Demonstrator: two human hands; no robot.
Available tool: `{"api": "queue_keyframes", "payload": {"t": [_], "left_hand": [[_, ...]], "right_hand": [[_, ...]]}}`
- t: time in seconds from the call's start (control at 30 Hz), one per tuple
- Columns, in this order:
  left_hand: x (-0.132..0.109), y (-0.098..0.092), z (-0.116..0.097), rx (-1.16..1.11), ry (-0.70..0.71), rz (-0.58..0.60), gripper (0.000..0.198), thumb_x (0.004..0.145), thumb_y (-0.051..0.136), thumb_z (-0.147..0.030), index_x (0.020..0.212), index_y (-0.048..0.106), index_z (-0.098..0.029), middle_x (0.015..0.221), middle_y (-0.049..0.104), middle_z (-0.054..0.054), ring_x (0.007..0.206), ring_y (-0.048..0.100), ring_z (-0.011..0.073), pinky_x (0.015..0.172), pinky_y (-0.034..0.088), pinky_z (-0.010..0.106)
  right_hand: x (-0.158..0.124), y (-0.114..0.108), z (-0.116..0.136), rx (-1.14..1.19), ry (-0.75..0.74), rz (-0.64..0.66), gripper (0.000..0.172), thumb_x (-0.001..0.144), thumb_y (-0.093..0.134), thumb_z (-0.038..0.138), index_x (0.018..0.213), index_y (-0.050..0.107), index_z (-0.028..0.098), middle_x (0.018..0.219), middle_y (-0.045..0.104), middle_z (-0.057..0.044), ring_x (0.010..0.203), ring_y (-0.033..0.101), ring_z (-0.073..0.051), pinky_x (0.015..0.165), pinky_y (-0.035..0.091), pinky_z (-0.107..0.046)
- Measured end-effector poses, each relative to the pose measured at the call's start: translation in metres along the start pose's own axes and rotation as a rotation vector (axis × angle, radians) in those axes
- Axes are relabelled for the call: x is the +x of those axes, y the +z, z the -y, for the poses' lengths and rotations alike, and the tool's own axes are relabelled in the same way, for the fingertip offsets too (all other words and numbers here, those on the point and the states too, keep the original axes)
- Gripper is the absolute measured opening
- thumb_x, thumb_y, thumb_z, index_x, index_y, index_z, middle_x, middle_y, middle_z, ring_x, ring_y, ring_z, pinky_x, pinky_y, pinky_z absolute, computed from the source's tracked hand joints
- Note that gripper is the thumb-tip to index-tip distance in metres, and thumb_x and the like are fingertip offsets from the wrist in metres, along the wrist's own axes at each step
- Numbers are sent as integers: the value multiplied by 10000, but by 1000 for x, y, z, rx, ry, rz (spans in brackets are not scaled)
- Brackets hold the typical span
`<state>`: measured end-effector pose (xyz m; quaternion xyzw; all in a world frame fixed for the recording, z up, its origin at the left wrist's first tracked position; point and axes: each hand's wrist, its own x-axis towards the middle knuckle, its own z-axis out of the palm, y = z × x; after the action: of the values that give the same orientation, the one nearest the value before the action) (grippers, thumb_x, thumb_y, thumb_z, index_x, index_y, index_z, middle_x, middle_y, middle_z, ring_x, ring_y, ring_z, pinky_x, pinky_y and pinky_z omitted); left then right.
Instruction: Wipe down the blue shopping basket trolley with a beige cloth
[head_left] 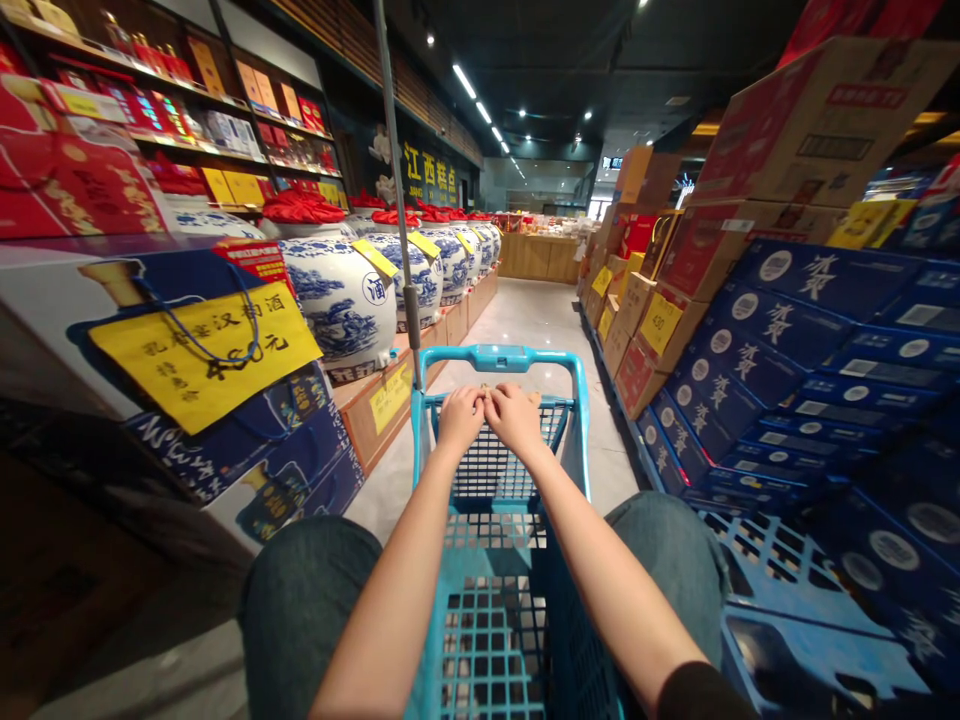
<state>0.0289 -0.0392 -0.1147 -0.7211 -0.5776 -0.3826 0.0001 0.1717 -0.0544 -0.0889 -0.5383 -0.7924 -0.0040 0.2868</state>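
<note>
Blue plastic shopping cart [495, 590] under both hands; left hand [461, 418] and right hand [514, 418] touching, side by side, grip clenched over mesh crossbar [555, 404]. Ahead of grip, open tiled aisle [525, 330], narrowing between blue-and-white porcelain jars [341, 300] on left and stacked cartons [757, 330] on right, cartons just beside right knee [667, 550].

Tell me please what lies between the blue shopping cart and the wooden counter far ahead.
In the head view, a pale polished floor stretches from the blue cart to the wooden counter.
</note>
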Motion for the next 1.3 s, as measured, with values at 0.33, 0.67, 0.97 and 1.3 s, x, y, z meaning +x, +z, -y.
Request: {"api": "queue_keyframes", "payload": {"t": [0.33, 0.67, 0.97, 1.3], "left_hand": [[1, 2, 1, -11, 39, 0, 283, 930, 526, -75, 989, 765, -215, 1108, 798, 72, 1121, 723, 270, 1057, 550, 429], [0, 4, 2, -2, 28, -20, 299, 927, 516, -65, 1001, 766, -211, 1124, 791, 81, 1120, 717, 275, 1046, 544, 425], [1, 4, 4, -7, 24, -1, 280, 934, 532, -88, 1015, 771, -210, 1127, 793, 83, 1112, 714, 277, 1049, 545, 433], [0, 3, 1, -22, 35, -8, 291, 930, 520, -73, 984, 769, -214, 1110, 794, 72, 1118, 715, 269, 1051, 545, 429]], "right_hand": [[2, -11, -25, -24, 216, -50, 317, 1059, 518, 232, 1080, 827, 161, 1193, 771, -114, 1132, 671, -230, 918, 457, -307], [1, -16, -12, -88, 145, -6, 302, 1057, 538, 259, 1076, 822, 158, 1138, 775, -117, 1088, 673, -234, 853, 430, -305], [0, -9, -4, -53, 22, 9, 297, 1068, 537, 270, 1125, 812, 173, 1152, 769, -103, 1126, 660, -222, 896, 429, -295], [0, -29, -19, -130, 302, 4, 362, 1065, 494, 270, 1008, 830, 147, 1129, 781, -130, 1024, 699, -225, 794, 407, -307]]}}
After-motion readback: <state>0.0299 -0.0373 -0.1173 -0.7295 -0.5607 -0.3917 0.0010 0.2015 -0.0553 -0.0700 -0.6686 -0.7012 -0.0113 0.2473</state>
